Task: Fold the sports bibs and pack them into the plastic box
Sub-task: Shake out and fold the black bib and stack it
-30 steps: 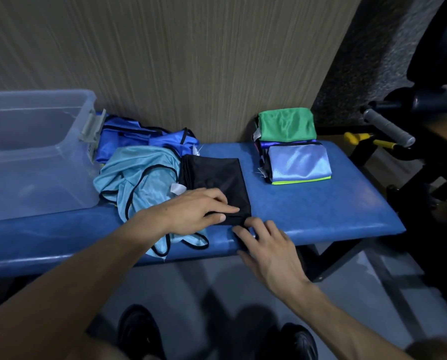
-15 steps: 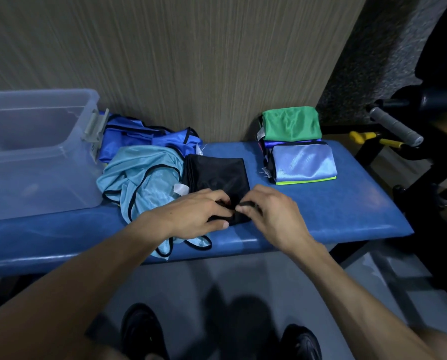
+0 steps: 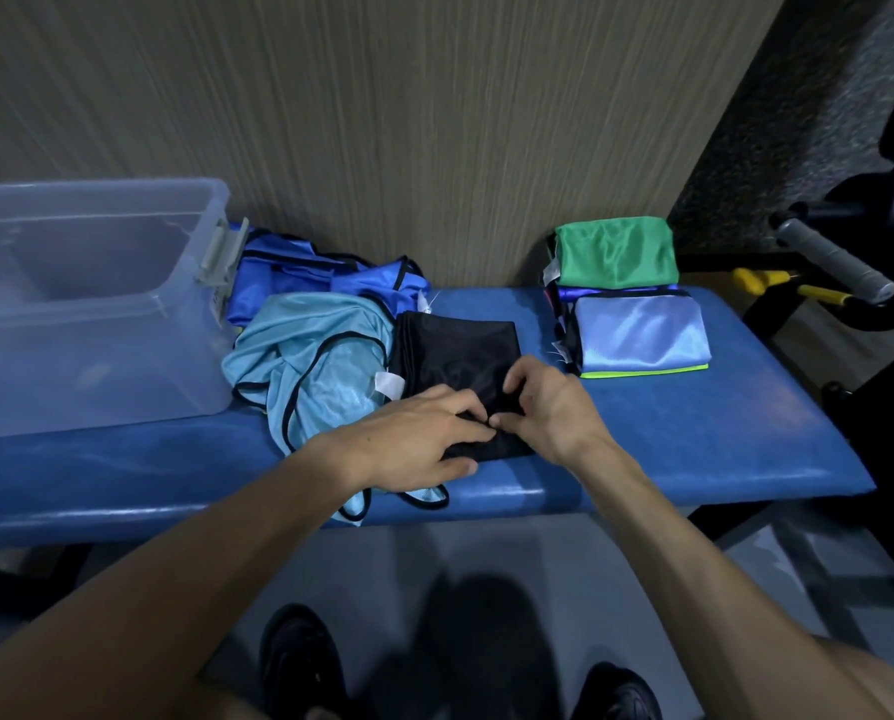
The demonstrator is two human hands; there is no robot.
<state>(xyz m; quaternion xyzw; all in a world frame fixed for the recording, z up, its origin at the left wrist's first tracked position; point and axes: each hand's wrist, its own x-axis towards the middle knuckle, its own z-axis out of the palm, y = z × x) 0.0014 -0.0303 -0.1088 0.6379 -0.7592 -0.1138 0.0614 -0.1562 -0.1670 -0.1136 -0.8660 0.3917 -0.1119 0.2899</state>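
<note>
We see both hands working at the near end of the black bib (image 3: 455, 356), which lies partly folded in the middle of the blue padded bench (image 3: 720, 439), close to its front edge. The left hand (image 3: 408, 439) lies over the bib's near left corner with its fingers bent and their tips pressing into the cloth, the thumb stretched along the front hem. The right hand (image 3: 548, 402) meets it from the other side, its fingers curled and pinching a fold of the same black cloth, so the two sets of fingertips almost touch. Just left of the black bib, and partly under the left hand, a light blue bib (image 3: 309, 366) with black trim lies crumpled, one strap hanging over the bench's front edge. Behind it, against the wall, sits a heap of darker blue bibs (image 3: 299, 275). The clear plastic box (image 3: 86, 304) stands at the left end of the bench with its open top showing; we cannot tell whether anything lies inside. Toward the right end, near the back edge, we find a stack of folded bibs (image 3: 637, 330), pale blue on top, with a folded green bib (image 3: 616, 252) propped behind it against the wall.
</note>
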